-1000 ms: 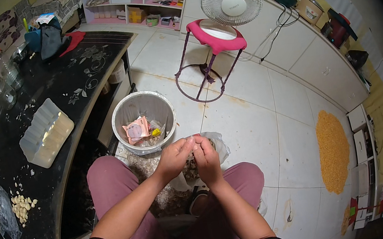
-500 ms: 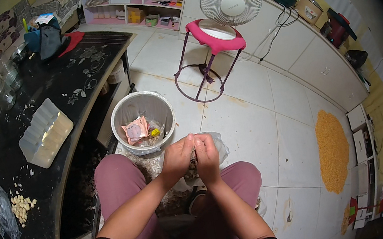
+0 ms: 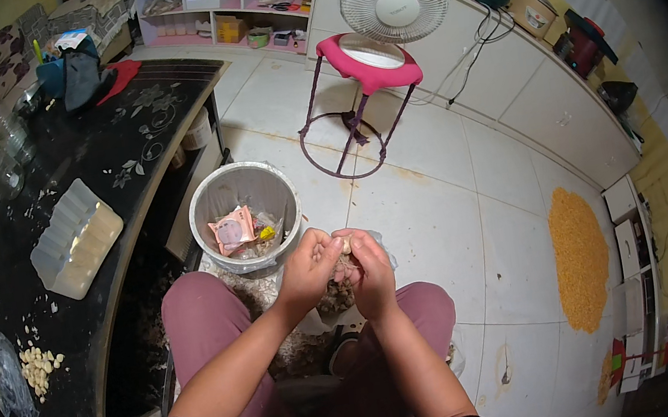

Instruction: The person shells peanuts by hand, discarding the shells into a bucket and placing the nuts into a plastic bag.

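Observation:
My left hand point(image 3: 309, 271) and my right hand point(image 3: 369, 272) meet above my knees, closed around a pale garlic bulb point(image 3: 346, 245). Only a small part of the garlic shows between the thumbs. Beneath them, between my knees, a whitish plastic bag point(image 3: 385, 246) lies partly hidden, with brownish bulbs or skins point(image 3: 335, 298) in view. To the left of the hands stands a grey bin point(image 3: 196, 222) holding a pink packet point(image 3: 231, 231) and other waste. A pile of peeled garlic cloves point(image 3: 40, 369) lies on the black table, beside a clear plastic bag point(image 3: 7, 378).
On the black table point(image 3: 103, 139) sit a translucent plastic tray point(image 3: 79, 238) and several glass jars point(image 3: 4, 167). A fan point(image 3: 396, 5) rests on a pink-topped stool point(image 3: 372, 73) ahead. Yellow kernels point(image 3: 580, 262) are spread on the floor at right. White cabinets point(image 3: 541, 91) line that side.
The hands have turned and their thumbs have parted a little, so the pale garlic now shows between them. The view has shifted slightly.

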`<state>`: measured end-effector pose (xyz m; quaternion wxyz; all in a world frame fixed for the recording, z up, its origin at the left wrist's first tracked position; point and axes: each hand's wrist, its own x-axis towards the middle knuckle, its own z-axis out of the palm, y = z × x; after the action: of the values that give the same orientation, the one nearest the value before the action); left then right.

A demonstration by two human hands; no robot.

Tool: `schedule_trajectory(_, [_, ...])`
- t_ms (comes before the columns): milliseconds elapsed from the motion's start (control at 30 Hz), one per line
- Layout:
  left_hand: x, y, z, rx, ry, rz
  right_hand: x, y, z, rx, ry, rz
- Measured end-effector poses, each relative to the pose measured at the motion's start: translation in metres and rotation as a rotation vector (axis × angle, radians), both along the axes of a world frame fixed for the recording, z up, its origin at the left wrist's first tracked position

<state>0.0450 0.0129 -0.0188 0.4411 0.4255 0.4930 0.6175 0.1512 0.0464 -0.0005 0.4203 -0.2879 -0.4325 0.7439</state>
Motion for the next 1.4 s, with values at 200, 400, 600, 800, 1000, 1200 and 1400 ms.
schedule_trajectory(200, [-0.001,-0.001,0.002,0.08,-0.191,-0.048,0.003,0.005,-0.005,0.012,-0.02,0.005])
schedule_trajectory(400, [-0.008,-0.006,0.012,0.114,0.216,-0.001,0.004,0.004,-0.004,-0.019,-0.011,0.029])
schedule_trajectory(600, [-0.014,-0.008,0.011,0.11,0.141,-0.001,0.002,0.002,0.005,-0.027,-0.046,0.066])
schedule_trajectory(800, [-0.021,-0.01,0.005,0.117,0.17,-0.045,0.004,0.004,0.003,0.005,-0.134,0.118])
schedule_trajectory(1000, [-0.024,-0.012,0.001,0.111,0.218,-0.03,0.005,0.005,-0.001,-0.047,-0.109,0.158])
schedule_trajectory(1200, [-0.024,-0.015,0.002,0.126,0.272,0.011,0.008,0.007,-0.004,-0.103,-0.062,0.211])
schedule_trajectory(1400, [-0.026,-0.015,-0.001,0.126,0.348,0.062,0.008,0.005,-0.003,-0.123,-0.039,0.236])
